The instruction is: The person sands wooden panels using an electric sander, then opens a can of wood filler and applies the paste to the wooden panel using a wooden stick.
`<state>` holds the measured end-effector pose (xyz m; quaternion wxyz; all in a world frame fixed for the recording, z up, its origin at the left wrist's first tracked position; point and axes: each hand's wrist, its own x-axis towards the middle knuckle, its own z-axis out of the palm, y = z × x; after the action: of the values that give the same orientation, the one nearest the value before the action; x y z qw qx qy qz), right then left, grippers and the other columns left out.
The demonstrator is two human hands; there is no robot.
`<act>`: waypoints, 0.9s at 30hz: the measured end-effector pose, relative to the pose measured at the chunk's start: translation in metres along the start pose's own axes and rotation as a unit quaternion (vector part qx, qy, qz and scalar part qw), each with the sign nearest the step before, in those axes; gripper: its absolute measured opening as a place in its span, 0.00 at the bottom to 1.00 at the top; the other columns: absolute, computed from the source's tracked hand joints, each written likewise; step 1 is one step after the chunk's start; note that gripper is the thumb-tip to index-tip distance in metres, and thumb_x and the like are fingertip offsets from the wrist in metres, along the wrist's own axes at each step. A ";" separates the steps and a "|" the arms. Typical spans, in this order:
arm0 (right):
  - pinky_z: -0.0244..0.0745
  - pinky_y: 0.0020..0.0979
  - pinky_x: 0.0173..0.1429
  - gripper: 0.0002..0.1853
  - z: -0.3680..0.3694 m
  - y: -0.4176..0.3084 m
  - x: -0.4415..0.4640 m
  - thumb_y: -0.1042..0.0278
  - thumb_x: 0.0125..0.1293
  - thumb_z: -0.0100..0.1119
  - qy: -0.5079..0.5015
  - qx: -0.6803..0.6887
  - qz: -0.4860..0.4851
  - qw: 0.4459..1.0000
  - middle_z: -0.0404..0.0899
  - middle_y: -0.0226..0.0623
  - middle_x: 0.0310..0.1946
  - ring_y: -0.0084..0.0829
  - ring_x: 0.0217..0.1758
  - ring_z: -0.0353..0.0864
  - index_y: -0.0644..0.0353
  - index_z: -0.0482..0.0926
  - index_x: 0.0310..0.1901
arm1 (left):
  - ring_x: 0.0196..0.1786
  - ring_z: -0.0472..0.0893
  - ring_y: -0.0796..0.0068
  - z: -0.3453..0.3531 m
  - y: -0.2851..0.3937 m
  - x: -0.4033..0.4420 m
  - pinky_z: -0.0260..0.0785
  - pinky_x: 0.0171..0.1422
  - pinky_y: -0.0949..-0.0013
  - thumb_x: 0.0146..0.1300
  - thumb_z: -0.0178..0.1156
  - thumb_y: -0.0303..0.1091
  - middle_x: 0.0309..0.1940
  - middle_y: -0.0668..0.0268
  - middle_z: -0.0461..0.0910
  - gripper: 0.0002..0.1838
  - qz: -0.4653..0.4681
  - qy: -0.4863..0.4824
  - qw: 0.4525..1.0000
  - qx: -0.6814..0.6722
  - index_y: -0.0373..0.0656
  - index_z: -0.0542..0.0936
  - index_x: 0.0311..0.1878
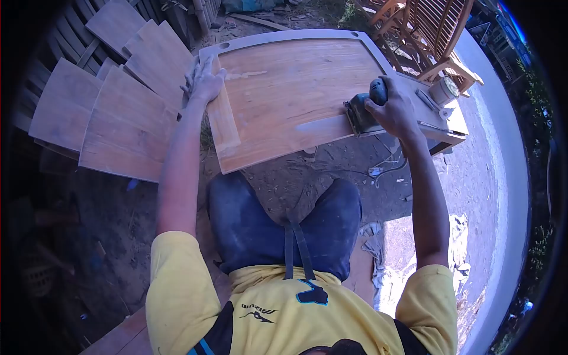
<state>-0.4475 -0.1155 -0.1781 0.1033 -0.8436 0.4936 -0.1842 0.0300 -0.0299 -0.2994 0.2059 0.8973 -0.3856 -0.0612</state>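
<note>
Holding dark sander [360, 113] in right grip [395, 109], left grip [205, 84] spread on left edge of flat wooden board [284, 83]; round can [444, 90] nearby.

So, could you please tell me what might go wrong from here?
The power tool in the right hand sits at the near edge of the wooden panel, so it could tip over and gouge or round that edge. The cord hanging below might snag as the tool moves. Vibration could perhaps shift the can standing at the right.
</note>
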 end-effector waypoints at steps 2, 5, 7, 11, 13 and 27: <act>0.80 0.55 0.64 0.40 0.015 -0.047 -0.015 0.51 0.65 0.73 -0.022 0.003 -0.023 0.999 0.85 0.65 0.51 0.63 0.56 0.87 0.58 0.70 0.75 | 0.91 0.40 0.35 -0.001 0.001 -0.003 0.28 0.90 0.26 0.74 0.56 0.66 0.92 0.62 0.47 0.46 -0.011 0.000 1.000 0.003 0.71 0.52 0.91; 0.82 0.56 0.61 0.42 0.024 -0.117 -0.038 0.51 0.65 0.74 -0.066 -0.001 -0.046 0.997 0.84 0.69 0.51 0.66 0.54 0.88 0.57 0.69 0.76 | 0.91 0.40 0.33 -0.001 0.002 -0.003 0.28 0.90 0.24 0.74 0.55 0.67 0.92 0.62 0.47 0.46 -0.010 -0.003 1.000 -0.005 0.72 0.51 0.91; 0.84 0.56 0.57 0.44 0.034 -0.157 -0.053 0.50 0.65 0.74 -0.082 0.022 -0.066 0.994 0.82 0.70 0.50 0.67 0.50 0.88 0.56 0.67 0.78 | 0.91 0.39 0.32 -0.002 0.001 -0.002 0.28 0.90 0.25 0.74 0.55 0.67 0.92 0.61 0.47 0.46 -0.005 -0.006 1.000 -0.009 0.72 0.51 0.91; 0.85 0.57 0.53 0.47 0.048 -0.210 -0.082 0.51 0.62 0.76 -0.142 0.063 -0.139 0.978 0.79 0.67 0.50 0.66 0.46 0.89 0.54 0.64 0.80 | 0.91 0.39 0.31 -0.002 0.003 -0.003 0.29 0.89 0.24 0.74 0.54 0.67 0.92 0.58 0.47 0.46 -0.012 -0.006 1.000 -0.004 0.73 0.51 0.91; 0.85 0.56 0.52 0.47 0.046 -0.212 -0.087 0.52 0.62 0.76 -0.145 0.057 -0.133 0.979 0.79 0.66 0.50 0.66 0.46 0.89 0.53 0.64 0.80 | 0.91 0.41 0.30 0.007 -0.005 0.008 0.30 0.90 0.25 0.74 0.54 0.67 0.92 0.57 0.48 0.46 0.008 0.010 1.000 -0.003 0.73 0.51 0.91; 0.81 0.50 0.67 0.45 -0.006 0.030 0.018 0.44 0.62 0.76 0.004 -0.041 0.054 0.998 0.89 0.56 0.55 0.56 0.58 0.90 0.55 0.70 0.77 | 0.91 0.41 0.32 0.004 -0.002 0.007 0.32 0.90 0.27 0.74 0.55 0.68 0.92 0.59 0.48 0.46 0.001 -0.003 1.000 0.019 0.72 0.52 0.91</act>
<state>-0.4662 -0.1460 -0.1794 0.0762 -0.8188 0.5457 -0.1612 0.0353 -0.0350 -0.3036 0.1874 0.9004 -0.3887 -0.0561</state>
